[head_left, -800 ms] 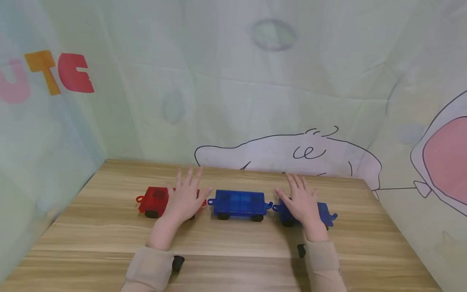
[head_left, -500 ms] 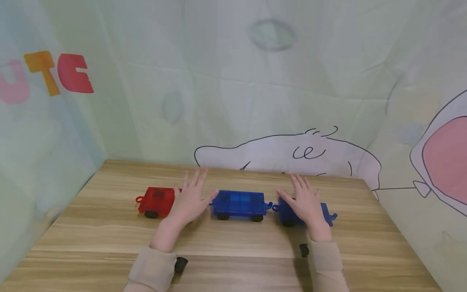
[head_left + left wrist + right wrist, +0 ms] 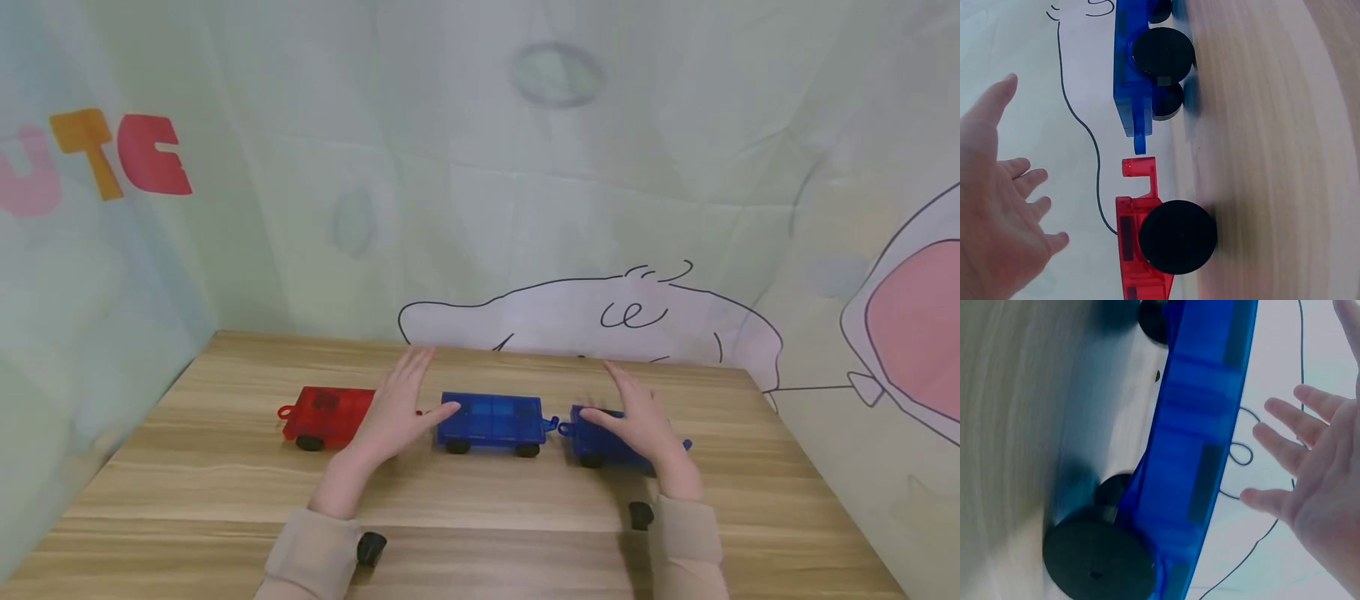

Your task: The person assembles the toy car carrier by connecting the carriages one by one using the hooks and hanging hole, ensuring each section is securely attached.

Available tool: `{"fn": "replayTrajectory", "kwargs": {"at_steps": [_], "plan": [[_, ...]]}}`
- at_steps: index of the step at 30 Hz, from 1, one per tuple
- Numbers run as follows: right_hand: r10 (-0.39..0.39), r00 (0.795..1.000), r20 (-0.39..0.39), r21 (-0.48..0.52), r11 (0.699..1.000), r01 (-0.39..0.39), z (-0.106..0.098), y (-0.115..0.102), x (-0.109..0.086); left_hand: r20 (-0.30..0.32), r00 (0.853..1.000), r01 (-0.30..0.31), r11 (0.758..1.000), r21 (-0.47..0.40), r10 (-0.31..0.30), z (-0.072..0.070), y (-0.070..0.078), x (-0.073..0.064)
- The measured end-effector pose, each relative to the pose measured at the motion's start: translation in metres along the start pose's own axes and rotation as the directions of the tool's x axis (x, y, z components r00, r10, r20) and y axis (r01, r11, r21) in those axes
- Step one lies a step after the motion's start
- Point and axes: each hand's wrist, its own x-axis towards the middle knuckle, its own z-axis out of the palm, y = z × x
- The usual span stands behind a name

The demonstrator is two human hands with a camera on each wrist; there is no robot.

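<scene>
Three toy train cars with black wheels stand in a row on the wooden table. At the left is a red car (image 3: 322, 415), in the middle a blue car (image 3: 491, 421), at the right another blue car (image 3: 603, 446). My left hand (image 3: 392, 418) hovers over the red car's right end, fingers extended and thumb toward the middle car. My right hand (image 3: 645, 423) hovers over the right blue car, partly covering it. Neither hand holds anything. In the left wrist view, the red hook (image 3: 1141, 170) sits just short of the blue ring (image 3: 1140, 142), with a small gap between them.
The wooden table (image 3: 480, 508) ends at a printed cloth backdrop (image 3: 480, 208), which also rises at both sides. A small black device (image 3: 371, 548) sits at the left wrist and another black device (image 3: 641, 515) at the right wrist.
My left hand has shifted right, uncovering more of the red car. The right hand has moved slightly right and turned, its thumb lower. The cars have stayed in place.
</scene>
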Motion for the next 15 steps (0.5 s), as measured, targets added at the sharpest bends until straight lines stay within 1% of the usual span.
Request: {"fn": "replayTrajectory", "kwargs": {"at_steps": [4,7,15], "plan": [[-0.007,1.000,0.010,0.025,1.000,0.007,-0.002,0.005,-0.003,-0.005,1.000,-0.019,1.000,-0.019,0.019,0.000,-0.001,0.000],[-0.017,1.000,0.020,0.023,1.000,0.016,-0.003,0.008,-0.004,0.000,1.000,-0.028,0.999,-0.034,0.028,0.001,-0.002,0.000],[-0.060,0.996,0.059,0.024,0.998,0.059,-0.003,0.016,-0.007,0.047,0.998,-0.033,0.998,-0.060,0.036,0.007,-0.007,0.000]]}}
